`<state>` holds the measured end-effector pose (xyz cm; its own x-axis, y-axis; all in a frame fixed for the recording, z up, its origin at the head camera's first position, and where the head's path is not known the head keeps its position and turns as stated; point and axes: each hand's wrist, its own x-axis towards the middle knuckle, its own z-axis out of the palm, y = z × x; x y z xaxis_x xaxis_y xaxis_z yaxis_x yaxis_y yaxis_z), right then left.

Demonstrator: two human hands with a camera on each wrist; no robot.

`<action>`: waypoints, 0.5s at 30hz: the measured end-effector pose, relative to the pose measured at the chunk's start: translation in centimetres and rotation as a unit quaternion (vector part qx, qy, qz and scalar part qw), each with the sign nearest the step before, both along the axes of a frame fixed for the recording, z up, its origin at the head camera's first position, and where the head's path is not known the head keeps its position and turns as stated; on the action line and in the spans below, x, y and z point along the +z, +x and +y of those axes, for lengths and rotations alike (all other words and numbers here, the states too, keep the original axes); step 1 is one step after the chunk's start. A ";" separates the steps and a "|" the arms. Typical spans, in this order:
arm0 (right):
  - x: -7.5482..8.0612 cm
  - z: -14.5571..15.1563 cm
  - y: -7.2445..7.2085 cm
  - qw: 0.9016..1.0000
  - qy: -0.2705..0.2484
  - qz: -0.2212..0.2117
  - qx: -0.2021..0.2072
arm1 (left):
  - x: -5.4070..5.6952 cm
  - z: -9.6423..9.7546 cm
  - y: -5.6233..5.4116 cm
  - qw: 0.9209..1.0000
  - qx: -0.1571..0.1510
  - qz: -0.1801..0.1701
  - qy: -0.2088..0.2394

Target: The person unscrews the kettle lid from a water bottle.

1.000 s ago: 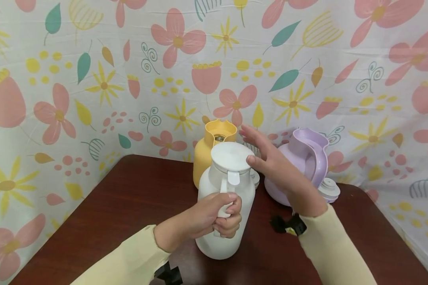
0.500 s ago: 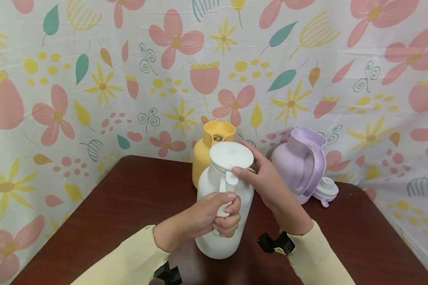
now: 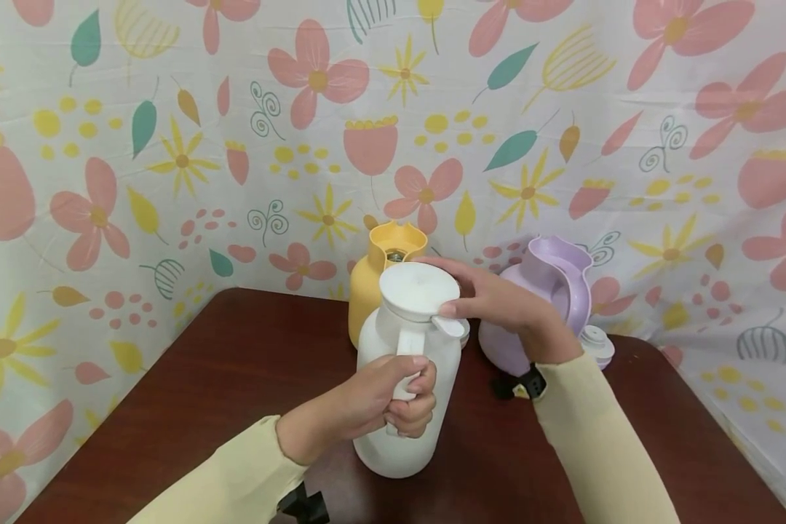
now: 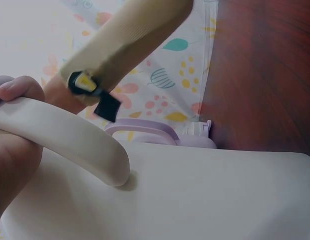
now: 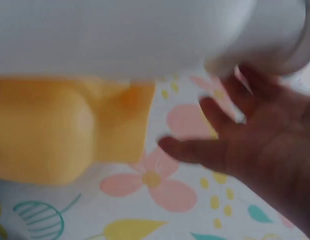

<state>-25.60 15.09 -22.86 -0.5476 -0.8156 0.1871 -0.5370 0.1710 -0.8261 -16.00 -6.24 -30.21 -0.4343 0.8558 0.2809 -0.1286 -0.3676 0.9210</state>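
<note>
A white vacuum jug (image 3: 393,455) stands on the table in the head view. My left hand (image 3: 393,397) grips its handle (image 3: 410,342), with fingers curled round it and thumb on top. The handle (image 4: 70,130) looms large in the left wrist view. On top sits a round white lid (image 3: 419,287) whose tab (image 3: 448,327) points to the right of the handle. My right hand (image 3: 498,298) holds the lid at its right side, thumb by the tab and fingers behind the rim. In the right wrist view, the right hand's (image 5: 264,140) lower fingers spread away from the jug.
Close behind the white jug is a yellow jug (image 3: 364,295) without a lid. A lidless purple jug (image 3: 504,346) stands to the right, partly behind the right forearm. Beside it lies a white stopper (image 3: 596,346). Flowered cloth (image 3: 236,182) hangs behind the dark table (image 3: 249,349).
My right hand came down onto the lid from beside it, then turned. The lid's tab has swung from above the handle to the right. The left hand has kept its grip.
</note>
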 end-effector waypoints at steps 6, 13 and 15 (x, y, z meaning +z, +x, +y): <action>1.4 0.2 -2.9 0.990 0.071 -0.038 0.114 | -0.1 -0.1 -0.1 1.000 -0.004 -0.002 0.005; 1.6 -0.3 -5.4 0.975 0.075 -0.051 0.205 | -0.2 0.0 -0.2 1.000 -0.008 0.003 0.010; 1.5 -0.5 -6.1 0.968 0.074 -0.067 0.229 | -0.2 -0.1 -0.2 1.000 -0.009 0.001 0.010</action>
<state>-31.67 14.61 -21.35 -0.1341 -0.9910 0.0024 -0.4744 0.0621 -0.8781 -16.18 -6.31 -30.38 -0.4184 0.8575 0.2996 -0.1334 -0.3843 0.9135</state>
